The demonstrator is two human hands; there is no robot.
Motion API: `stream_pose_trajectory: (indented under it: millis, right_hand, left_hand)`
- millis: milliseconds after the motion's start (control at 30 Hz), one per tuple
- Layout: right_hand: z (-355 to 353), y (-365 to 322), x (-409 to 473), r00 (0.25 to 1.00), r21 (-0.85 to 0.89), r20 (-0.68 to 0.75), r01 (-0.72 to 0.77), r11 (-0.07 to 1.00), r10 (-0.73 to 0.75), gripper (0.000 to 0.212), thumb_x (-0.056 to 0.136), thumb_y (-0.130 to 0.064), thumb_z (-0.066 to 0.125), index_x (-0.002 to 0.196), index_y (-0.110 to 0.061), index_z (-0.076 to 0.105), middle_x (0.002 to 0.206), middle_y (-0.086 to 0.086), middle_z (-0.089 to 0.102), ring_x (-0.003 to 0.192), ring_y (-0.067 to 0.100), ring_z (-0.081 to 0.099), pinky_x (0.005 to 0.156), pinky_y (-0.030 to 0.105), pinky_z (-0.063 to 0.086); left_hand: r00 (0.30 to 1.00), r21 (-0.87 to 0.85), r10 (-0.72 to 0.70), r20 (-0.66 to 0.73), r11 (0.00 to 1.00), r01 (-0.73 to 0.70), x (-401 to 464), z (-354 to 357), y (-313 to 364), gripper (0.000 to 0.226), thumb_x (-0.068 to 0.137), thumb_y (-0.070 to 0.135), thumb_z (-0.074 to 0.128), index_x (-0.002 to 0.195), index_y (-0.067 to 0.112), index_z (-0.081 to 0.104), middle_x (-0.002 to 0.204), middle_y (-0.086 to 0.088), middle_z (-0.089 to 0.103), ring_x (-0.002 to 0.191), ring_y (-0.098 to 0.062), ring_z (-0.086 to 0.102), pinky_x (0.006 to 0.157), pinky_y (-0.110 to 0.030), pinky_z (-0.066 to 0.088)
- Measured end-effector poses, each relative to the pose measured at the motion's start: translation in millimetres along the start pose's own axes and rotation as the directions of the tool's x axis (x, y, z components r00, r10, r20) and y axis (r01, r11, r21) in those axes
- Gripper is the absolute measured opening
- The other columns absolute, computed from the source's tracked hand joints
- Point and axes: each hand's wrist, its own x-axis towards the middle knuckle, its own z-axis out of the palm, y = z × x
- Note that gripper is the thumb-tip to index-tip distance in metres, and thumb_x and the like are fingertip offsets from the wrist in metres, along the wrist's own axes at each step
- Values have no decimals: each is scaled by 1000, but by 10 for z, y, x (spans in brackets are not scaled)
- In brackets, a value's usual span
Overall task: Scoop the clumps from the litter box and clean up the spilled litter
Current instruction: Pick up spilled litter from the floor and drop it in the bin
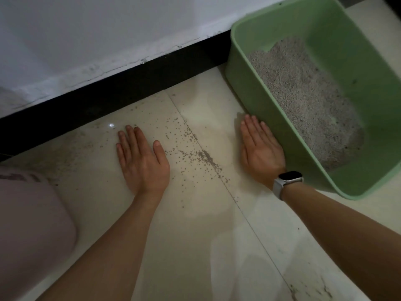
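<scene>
A green plastic litter box (pixel 243 61) stands at the right, holding grey litter (pixel 303 98) heaped toward its far end. Spilled litter grains (pixel 195 155) lie scattered on the cream floor tiles, thickest along the tile joint between my hands. My left hand (pixel 141 161) lies flat on the floor, fingers straight, just left of the spill. My right hand (pixel 260 148) is flat on the floor too, its edge against the box's near left wall. A white watch sits on that wrist. No scoop is in view.
A black skirting board (pixel 108 94) runs under a white wall behind the spill. A pale pink rounded object (pixel 32 224) sits at the lower left. More grains dot the floor near the skirting.
</scene>
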Motion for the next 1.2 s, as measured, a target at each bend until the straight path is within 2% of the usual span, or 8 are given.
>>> stream_pose_trajectory:
  millis: [300, 467, 633, 833, 867, 967, 1033, 1200]
  right_hand:
    - [-94, 418, -62, 997, 166, 78, 15, 986, -29, 55, 89, -23, 24, 136, 2, 38, 143, 16, 39, 135, 23, 31, 115, 22, 2]
    - [-78, 158, -468, 969, 427, 13, -229, 875, 247, 58, 87, -22, 22, 139, 1, 32, 147, 14, 32, 138, 19, 22, 116, 31, 10]
    - [80, -180, -1008, 843, 428, 86, -512, 745, 530, 59, 86, -20, 22, 142, -3, 29, 150, 12, 27, 141, 20, 15, 117, 36, 1]
    - [196, -199, -914, 562, 297, 196, -815, 498, 803, 67, 87, -31, 15, 145, 2, 14, 153, 22, 10, 143, 31, 4, 116, 36, -3]
    - [191, -242, -851, 591, 294, 203, -798, 527, 781, 67, 88, -32, 14, 145, 3, 12, 153, 22, 8, 143, 31, 2, 117, 35, -4]
    - [131, -415, -727, 811, 429, 180, -574, 698, 556, 61, 91, -28, 19, 145, 0, 15, 154, 17, 9, 144, 23, 2, 116, 29, -5]
    - [65, -437, -730, 875, 525, 156, -467, 712, 459, 58, 91, -23, 22, 145, -2, 18, 154, 12, 13, 142, 15, 3, 116, 25, -3]
    - [123, -238, -672, 746, 455, 173, -640, 620, 643, 62, 89, -28, 17, 145, -2, 15, 155, 13, 12, 144, 22, 5, 118, 30, -1]
  left_hand:
    - [1000, 21, 7, 5, 1000, -7, -2, 1, 11, 64, 92, 36, 21, 144, -1, 23, 153, -17, 19, 143, -30, 11, 116, -37, 2]
    - [1000, 13, 0, 12, 1000, 0, 5, 1, 13, 65, 92, 36, 22, 145, 0, 22, 153, -17, 18, 143, -29, 10, 116, -36, 0]
    - [1000, 17, 8, 9, 1000, -8, 16, 7, 16, 65, 92, 37, 22, 145, 0, 21, 154, -17, 17, 143, -30, 9, 115, -35, -1]
    - [1000, 25, 9, 3, 1000, -9, 3, 11, 14, 65, 91, 37, 22, 145, -1, 21, 154, -17, 16, 144, -29, 9, 116, -36, 0]
    - [1000, 26, 8, 3, 1000, -8, 5, 16, 14, 65, 91, 37, 22, 145, -1, 22, 154, -17, 16, 144, -29, 9, 116, -36, 0]
    - [1000, 32, 9, 3, 999, -9, 5, 19, 4, 65, 91, 37, 23, 144, -1, 23, 154, -17, 16, 144, -30, 9, 115, -36, 0]
    - [1000, 35, 12, 6, 999, -13, -2, 14, 0, 65, 91, 37, 23, 144, -1, 23, 154, -17, 17, 143, -30, 9, 115, -36, -1]
    - [1000, 33, 15, 3, 999, -15, -2, 15, 5, 65, 91, 37, 22, 144, -1, 23, 154, -18, 17, 143, -30, 9, 115, -36, -1]
